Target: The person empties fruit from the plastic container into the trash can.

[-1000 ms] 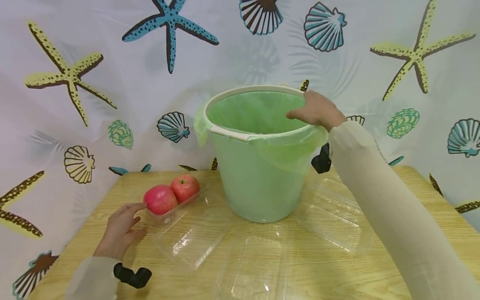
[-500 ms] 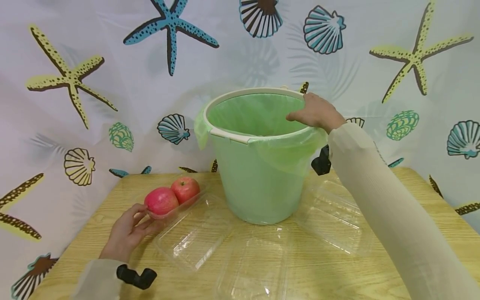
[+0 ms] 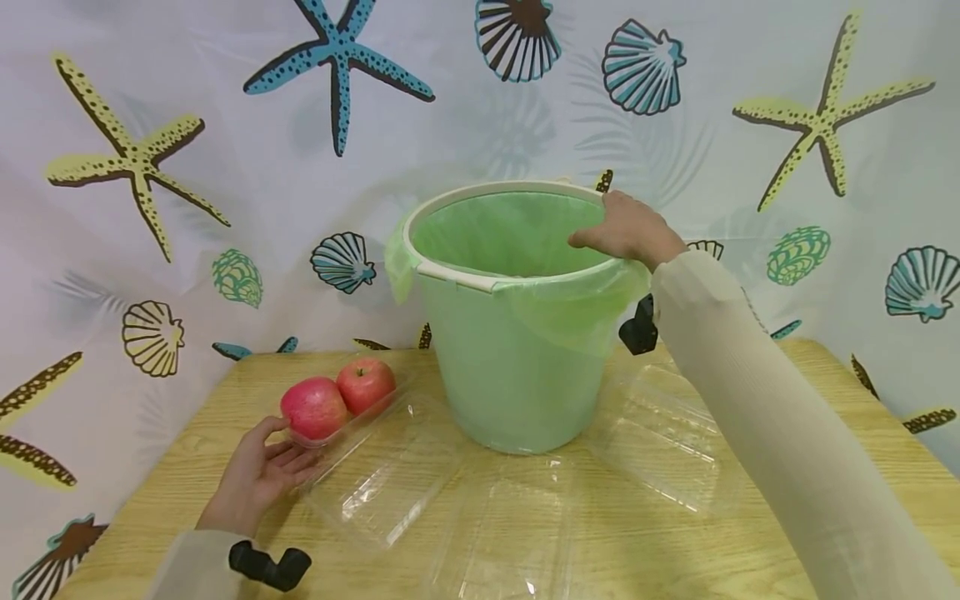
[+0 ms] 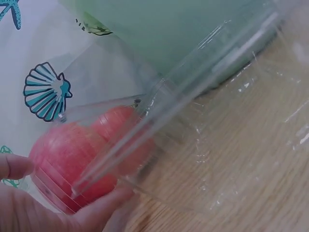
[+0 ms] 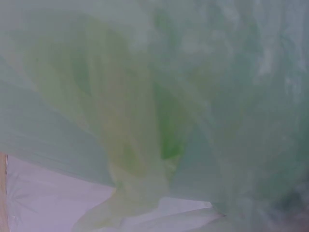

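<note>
Two red apples (image 3: 315, 408) sit in a clear plastic container (image 3: 352, 429) at the left of the table. My left hand (image 3: 251, 475) holds that container's near end, one digit against the closer apple and other fingers below the edge. In the left wrist view, digits of the left hand (image 4: 91, 212) lie on both sides of the container end. My right hand (image 3: 637, 229) holds the right rim of a green bucket (image 3: 517, 367) lined with a thin green bag. Its thumb points inward; its fingertips are hidden. Blurred green bag film (image 5: 135, 121) fills most of the right wrist view.
More clear plastic containers (image 3: 390, 483) lie on the wooden table (image 3: 360, 567), left of, in front of and right of the bucket. Behind it hangs a white cloth (image 3: 465, 108) printed with starfish and shells.
My left hand has come to the container's near end, and its palm has turned more into view. The right hand stays at the bucket rim.
</note>
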`<state>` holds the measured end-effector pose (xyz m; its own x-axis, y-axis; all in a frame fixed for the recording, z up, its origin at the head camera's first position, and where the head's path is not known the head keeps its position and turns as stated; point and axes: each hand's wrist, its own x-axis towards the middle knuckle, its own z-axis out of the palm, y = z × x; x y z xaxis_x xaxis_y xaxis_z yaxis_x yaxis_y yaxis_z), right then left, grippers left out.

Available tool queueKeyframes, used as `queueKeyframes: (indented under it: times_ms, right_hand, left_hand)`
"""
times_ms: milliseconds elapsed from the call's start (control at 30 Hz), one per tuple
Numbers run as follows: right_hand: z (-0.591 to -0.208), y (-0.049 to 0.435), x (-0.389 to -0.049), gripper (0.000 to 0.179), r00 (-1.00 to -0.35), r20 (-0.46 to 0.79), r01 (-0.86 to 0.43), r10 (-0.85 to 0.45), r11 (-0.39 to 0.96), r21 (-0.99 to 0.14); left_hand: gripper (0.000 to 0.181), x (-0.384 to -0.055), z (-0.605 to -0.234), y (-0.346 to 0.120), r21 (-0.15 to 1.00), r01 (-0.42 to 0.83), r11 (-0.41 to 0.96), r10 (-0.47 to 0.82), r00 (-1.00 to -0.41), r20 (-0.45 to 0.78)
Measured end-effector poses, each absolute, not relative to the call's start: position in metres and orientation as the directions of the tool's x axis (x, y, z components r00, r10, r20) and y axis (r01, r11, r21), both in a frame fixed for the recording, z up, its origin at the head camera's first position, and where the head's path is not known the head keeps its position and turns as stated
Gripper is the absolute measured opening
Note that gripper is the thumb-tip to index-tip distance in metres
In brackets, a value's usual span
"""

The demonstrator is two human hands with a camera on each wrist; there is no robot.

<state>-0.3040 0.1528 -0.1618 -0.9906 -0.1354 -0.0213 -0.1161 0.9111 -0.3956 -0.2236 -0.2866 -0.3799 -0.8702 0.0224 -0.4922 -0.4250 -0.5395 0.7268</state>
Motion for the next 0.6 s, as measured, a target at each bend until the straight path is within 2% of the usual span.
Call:
queueKeyframes:
  times_ms: [233,467,600]
  right_hand:
    - [-0.163,0.153,-0.305,0.087,-0.989,-0.027,-0.125,-0.146,0.917,-0.378]
    - [-0.163,0.153,-0.306,0.087,-0.988,-0.019,-0.134,-0.151,0.919,-0.370]
    - [-0.162,0.154,-0.305,0.087,-0.989,-0.016,-0.133,-0.149,0.920,-0.369]
  left_hand:
    - [0.054,-0.221,-0.382,-0.286,0.702,-0.418,-0.577,0.003,-0.860,-0.510]
    - [0.026,-0.219,-0.383,-0.290,0.711,-0.408,-0.573,0.019,-0.874,-0.486]
    - [0.020,-0.220,-0.374,-0.292,0.725,-0.389,-0.569,0.028,-0.889,-0.456]
